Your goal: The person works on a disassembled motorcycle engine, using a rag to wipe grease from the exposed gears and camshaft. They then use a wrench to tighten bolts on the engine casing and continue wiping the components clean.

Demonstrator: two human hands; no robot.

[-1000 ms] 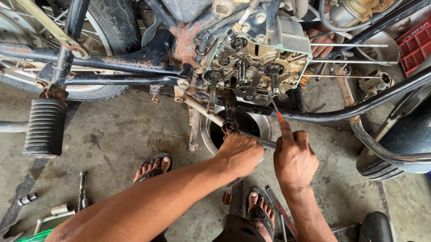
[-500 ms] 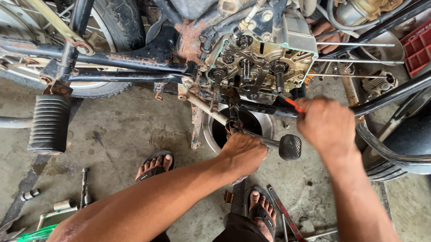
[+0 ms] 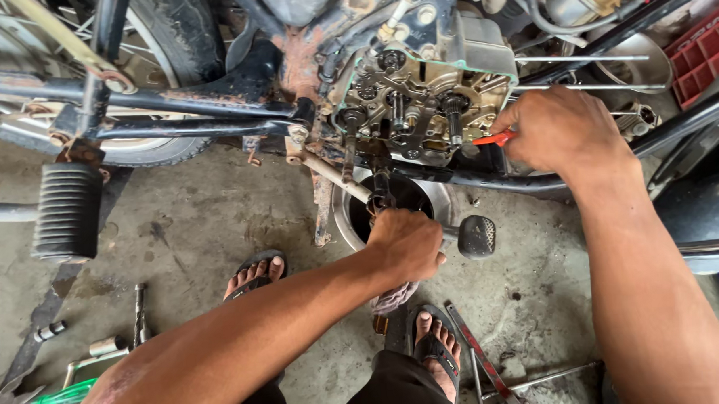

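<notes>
A motorcycle's open engine case shows gears and shafts, edged with a green gasket. My right hand holds a red-handled tool, its tip pointing at the gears on the case's right side. My left hand is closed around a bar below the engine, beside a metal bowl of dark oil. A rag hangs under this hand. A black rubber pedal pad sticks out just to its right.
A ribbed black footpeg juts out at left, under the frame tubes and rear tyre. My sandalled feet rest on concrete. Sockets, a green-handled screwdriver, a tray and long wrenches lie about. A red crate sits at far right.
My right hand rose from beside my left hand up to the engine's right side, carrying the red-handled tool. My left hand stayed low on the bar. The view moved closer.
</notes>
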